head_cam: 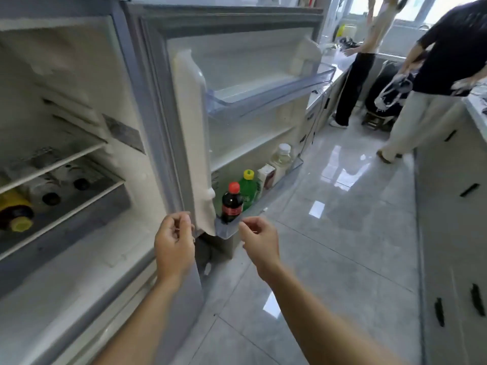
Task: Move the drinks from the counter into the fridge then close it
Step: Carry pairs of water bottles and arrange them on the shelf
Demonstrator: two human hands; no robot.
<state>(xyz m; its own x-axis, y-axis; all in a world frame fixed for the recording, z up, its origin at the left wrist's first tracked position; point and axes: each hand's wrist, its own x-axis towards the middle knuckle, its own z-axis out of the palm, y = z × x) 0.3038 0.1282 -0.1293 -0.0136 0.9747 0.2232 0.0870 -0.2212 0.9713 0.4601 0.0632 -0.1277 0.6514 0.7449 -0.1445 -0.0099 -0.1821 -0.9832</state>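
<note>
Fridge door [184, 106] stands wide open, its bottom door shelf [253, 209] carrying the drinks: a cola bottle [232, 204] with a red cap at the near end, a green bottle [249, 189] just behind it, then a small carton [266, 175] and a clear bottle [282, 156] toward the far end. Left hand [174, 243] and right hand [261, 242] hover near the shelf's near corner, fingers loosely curled and holding nothing

Both forearms are bare to the frame's edge (no sleeve, watch or ring visible), as are the hands [174, 242].
</note>
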